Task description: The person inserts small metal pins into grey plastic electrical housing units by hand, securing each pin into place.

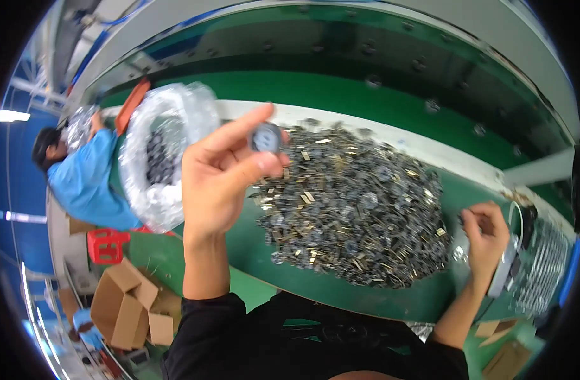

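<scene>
My left hand (217, 171) is raised over the left end of the heap, closed in a pinch. Between its thumb and fingers is a round dark grey plastic disc (265, 138) with markings or small openings on its face. A wide heap of small dark grey parts with brass-coloured metal blades (359, 209) covers the middle of the green bench. My right hand (486, 235) is off the heap's right side, fingers curled. A small dark bit shows at its thumb tip, too small to name.
A clear plastic bag (198, 104) of dark parts stands open on the left. Beyond it a co-worker in blue (93, 174) handles another bag. To the right lie a pale device with a cable (504, 269) and clear plastic packs (543, 266). Cardboard boxes (134, 304) and a red stool (106, 246) are lower left.
</scene>
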Available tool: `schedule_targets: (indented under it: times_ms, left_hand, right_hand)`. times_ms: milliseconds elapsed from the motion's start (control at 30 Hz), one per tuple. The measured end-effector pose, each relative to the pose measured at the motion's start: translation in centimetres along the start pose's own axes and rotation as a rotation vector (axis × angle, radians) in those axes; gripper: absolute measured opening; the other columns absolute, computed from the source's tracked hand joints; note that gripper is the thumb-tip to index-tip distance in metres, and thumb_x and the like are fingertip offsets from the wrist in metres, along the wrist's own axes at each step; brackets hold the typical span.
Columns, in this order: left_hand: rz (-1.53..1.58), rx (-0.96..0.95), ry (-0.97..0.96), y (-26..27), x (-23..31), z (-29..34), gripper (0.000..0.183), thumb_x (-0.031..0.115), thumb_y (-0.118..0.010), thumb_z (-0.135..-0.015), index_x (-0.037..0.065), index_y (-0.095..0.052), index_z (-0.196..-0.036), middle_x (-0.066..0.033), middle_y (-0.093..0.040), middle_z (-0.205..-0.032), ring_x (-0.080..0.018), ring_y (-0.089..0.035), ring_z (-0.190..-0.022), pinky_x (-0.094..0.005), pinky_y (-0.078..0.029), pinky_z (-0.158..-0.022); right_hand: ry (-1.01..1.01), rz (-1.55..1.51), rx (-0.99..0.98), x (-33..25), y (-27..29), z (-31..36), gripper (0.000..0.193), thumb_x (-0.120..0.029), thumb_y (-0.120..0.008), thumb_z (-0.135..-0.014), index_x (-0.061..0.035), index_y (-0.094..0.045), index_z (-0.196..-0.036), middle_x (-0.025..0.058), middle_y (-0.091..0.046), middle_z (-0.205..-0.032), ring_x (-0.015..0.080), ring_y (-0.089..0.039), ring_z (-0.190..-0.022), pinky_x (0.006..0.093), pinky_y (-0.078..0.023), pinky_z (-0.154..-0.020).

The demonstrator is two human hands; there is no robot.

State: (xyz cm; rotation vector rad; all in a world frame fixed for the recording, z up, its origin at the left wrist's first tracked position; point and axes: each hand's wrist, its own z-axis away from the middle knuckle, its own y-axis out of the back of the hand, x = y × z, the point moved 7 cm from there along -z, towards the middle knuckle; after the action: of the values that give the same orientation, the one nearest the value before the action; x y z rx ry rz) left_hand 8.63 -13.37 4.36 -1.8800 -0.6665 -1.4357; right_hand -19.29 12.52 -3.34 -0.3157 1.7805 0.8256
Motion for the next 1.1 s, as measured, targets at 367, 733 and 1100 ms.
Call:
schedule_targets:
  times_ms: [367,733,1100]
  left_hand:
    - [-0.457,-0.372,-0.113,-13.7,-5.7,1.7,0.043,0.015,-0.087,-0.065,0.002,-0.053,-0.09,-0.0049,-0.066,-0.076,-0.009,-0.067,-0.067,-0.0203,-0.054,-0.056]
    - [-0.551,-0.436,-0.099,-14.0,-6.7,2.8,0.045,0.014,-0.086,-0.066,0.0,-0.053,-0.092,-0.0079,-0.066,-0.081,-0.0122,-0.069,-0.068,-0.0211,-0.056,-0.055]
    - [-0.268,-0.355,0.231,-12.1,-6.6,-2.7,0.013,-0.006,-0.056,-0.085,-0.005,-0.058,-0.099,-0.0121,-0.065,-0.09,-0.0163,-0.065,-0.079,-0.0272,-0.054,-0.071]
  right_hand:
    - [0.434,-0.263,0.021,-8.1,-3.7,1.8,0.018,0.006,-0.074,-0.072,0.0007,-0.062,-0.084,0.0116,-0.062,-0.088,0.0097,-0.058,-0.064,0.0188,-0.045,-0.048]
    - [0.45,-0.224,0.062,-7.4,-5.3,3.0,0.017,0.004,-0.074,-0.071,-0.0004,-0.061,-0.081,0.0096,-0.061,-0.081,0.0142,-0.058,-0.06,0.0243,-0.045,-0.046]
    - [0.42,0.206,-0.206,-6.0,-1.6,1.5,0.024,-0.009,-0.072,-0.071,-0.0031,-0.064,-0.093,0.0083,-0.061,-0.08,0.0239,-0.062,-0.069,0.0329,-0.05,-0.057]
